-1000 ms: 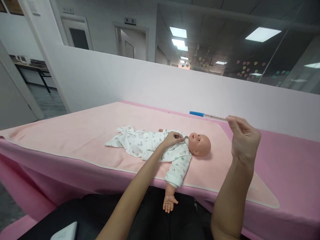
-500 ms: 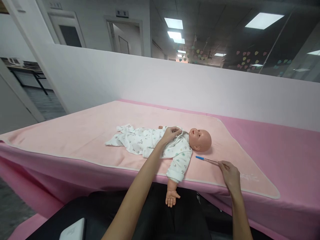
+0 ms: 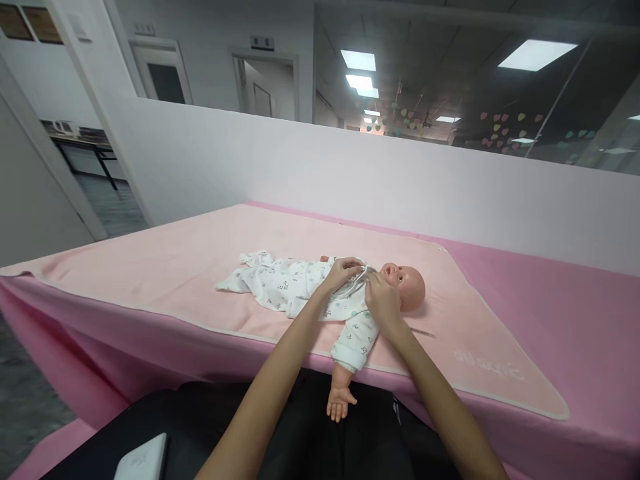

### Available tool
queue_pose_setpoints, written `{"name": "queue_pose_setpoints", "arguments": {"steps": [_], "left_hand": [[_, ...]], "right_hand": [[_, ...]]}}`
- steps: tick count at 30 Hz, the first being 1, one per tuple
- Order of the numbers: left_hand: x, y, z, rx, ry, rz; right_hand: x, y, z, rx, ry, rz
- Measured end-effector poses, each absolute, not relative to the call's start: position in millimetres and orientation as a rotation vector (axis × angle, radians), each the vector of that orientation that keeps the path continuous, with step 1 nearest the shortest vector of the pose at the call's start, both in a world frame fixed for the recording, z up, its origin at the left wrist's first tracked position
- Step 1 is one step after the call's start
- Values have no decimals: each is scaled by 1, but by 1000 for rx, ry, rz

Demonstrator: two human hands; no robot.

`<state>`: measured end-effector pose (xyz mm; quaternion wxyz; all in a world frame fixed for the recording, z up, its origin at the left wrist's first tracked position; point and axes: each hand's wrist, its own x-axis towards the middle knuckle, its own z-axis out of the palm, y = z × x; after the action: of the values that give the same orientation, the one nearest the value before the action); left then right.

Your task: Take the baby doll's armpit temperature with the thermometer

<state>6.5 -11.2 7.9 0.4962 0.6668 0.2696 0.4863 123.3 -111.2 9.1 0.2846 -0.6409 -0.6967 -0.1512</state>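
A baby doll (image 3: 413, 285) lies on its back, its head to the right, dressed in a white printed baby gown (image 3: 280, 285). My left hand (image 3: 345, 272) rests on the doll's chest, fingers closed on the gown's front edge. Close by at the neckline, my right hand (image 3: 383, 301) has its fingers curled against the gown's collar; its fingertips are partly hidden. One doll arm (image 3: 342, 393) hangs past the table's front edge. Beside the doll's head lies a thin stick like a glass thermometer (image 3: 425, 333), partly covered by my right forearm.
A peach mat (image 3: 175, 267) is spread over the pink tablecloth (image 3: 575, 300). Behind the table runs a low white wall (image 3: 380, 180) with glass above. A white flat device (image 3: 143, 459) lies on the black fabric at lower left.
My right hand has let go of the blue-ended thin stick, leaving it on the mat, and moved left to the gown's collar. My left hand stays at the doll's chest. The view has shifted slightly.
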Motion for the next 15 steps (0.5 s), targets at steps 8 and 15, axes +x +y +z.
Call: {"name": "queue_pose_setpoints", "arguments": {"steps": [8,15], "left_hand": [[5,-11,9,1623,734,1260],[0,-16,8,1828,612,1059]], "right_hand": [[108,-81,-19,-1533,-1732,-426],[110,-79,-32,-1133,-1437,-305]]}}
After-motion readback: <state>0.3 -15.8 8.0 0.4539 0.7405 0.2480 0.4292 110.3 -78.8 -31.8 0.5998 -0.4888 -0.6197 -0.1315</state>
